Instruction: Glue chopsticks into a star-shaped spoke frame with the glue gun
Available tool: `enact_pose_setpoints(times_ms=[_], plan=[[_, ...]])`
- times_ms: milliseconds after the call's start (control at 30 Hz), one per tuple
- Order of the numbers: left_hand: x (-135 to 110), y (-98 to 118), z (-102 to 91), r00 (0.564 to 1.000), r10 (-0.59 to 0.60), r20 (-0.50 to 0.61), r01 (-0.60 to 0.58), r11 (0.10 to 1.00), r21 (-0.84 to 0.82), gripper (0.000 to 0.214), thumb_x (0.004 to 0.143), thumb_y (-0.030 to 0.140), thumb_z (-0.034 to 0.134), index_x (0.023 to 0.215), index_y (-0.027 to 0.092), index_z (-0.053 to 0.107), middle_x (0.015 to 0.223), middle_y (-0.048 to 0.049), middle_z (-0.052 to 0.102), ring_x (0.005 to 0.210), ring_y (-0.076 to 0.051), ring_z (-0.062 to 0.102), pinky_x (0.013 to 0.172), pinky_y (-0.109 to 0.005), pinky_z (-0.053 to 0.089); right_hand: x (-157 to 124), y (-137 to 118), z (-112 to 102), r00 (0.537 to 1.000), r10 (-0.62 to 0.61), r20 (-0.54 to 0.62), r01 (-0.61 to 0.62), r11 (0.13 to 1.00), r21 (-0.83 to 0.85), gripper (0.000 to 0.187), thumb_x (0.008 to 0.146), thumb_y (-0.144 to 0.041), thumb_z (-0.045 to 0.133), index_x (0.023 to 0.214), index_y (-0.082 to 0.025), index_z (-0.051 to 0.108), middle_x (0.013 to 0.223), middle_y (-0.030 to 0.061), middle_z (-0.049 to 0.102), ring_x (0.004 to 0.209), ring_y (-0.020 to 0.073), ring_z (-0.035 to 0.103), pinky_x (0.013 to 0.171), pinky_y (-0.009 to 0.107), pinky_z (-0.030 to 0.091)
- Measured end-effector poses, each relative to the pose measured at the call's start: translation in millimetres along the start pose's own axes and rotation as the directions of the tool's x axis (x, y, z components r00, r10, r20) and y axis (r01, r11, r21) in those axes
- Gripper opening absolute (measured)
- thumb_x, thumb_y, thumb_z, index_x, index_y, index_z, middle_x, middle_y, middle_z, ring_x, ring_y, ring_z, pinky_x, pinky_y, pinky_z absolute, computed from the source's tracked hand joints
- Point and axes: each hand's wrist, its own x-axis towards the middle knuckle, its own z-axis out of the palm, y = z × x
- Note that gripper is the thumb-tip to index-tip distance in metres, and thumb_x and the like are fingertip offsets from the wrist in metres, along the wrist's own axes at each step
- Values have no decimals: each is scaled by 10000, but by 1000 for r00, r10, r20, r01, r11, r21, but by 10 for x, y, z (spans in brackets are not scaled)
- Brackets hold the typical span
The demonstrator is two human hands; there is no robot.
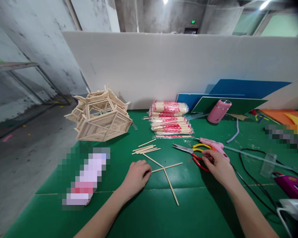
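Observation:
My left hand (pixel 137 175) rests on the green table with its fingers curled around the near end of a thin wooden stick (pixel 175 165). That stick crosses a longer stick (pixel 171 185), making an X on the tabletop. Over to the right, my right hand (pixel 218 167) has its fingers closed at the handles of the scissors (pixel 186 148), which have one yellow and one red grip. The blades point left and are nearly together. Just behind that hand lies a pink glue gun (pixel 211 142), partly covered by the fingers. Several short sticks (pixel 146 149) lie loose beyond the cross.
A stick-built model (pixel 104 122) stands at the back left. Packs of wrapped chopsticks (pixel 171 124) lie at the middle back, beside a pink bottle (pixel 219 111). Black cable (pixel 253 185) and a magenta tool (pixel 289 186) occupy the right. A blurred-out object (pixel 86 178) lies left.

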Motion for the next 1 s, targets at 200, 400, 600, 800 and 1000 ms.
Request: enact_pose_setpoints(times_ms=[200, 400, 600, 800, 1000], plan=[[-167, -103, -12, 992, -90, -84, 89, 996, -13, 149, 709, 215, 480, 849, 206, 528, 818, -19, 539, 787, -177, 489, 686, -296, 354, -18, -77, 12, 995, -2, -101, 3, 1000, 7, 205, 728, -296, 473, 878, -197, 573, 894, 65, 617, 711, 185, 569, 627, 318, 450], [-484, -156, 77, 927, -158, -339, 210, 970, 121, 238, 761, 267, 434, 960, 174, 527, 954, -91, 530, 919, -223, 474, 779, -362, 353, -281, -513, 193, 991, -117, 61, 106, 981, 160, 220, 786, -295, 437, 940, -190, 555, 853, 56, 603, 754, 180, 559, 689, 302, 457], [-685, 27, 273, 919, -123, -374, 237, 932, 275, 397, 773, 362, 435, 1103, 148, 494, 1048, -137, 534, 993, -273, 453, 803, -422, 328, -550, -640, 388, 975, -181, 132, 175, 983, 55, 338, 827, -251, 366, 1131, -155, 478, 820, 73, 570, 745, 187, 543, 662, 307, 456], [-683, -26, 377, 924, -80, -375, 229, 899, 374, 398, 779, 367, 429, 1094, 138, 510, 1065, -129, 550, 996, -264, 468, 795, -416, 333, -490, -574, 304, 985, -165, 45, 160, 983, 88, 306, 815, -278, 388, 1075, -173, 510, 816, 60, 577, 733, 173, 547, 667, 294, 456], [-677, -82, 394, 914, 0, -406, 197, 875, 442, 395, 774, 375, 439, 1075, 133, 524, 1041, -121, 563, 970, -251, 483, 783, -400, 347, 102, -69, -51, 948, 127, -292, -110, 991, 76, 281, 740, -341, 451, 934, -182, 577, 787, 52, 609, 626, 169, 547, 576, 288, 441]])
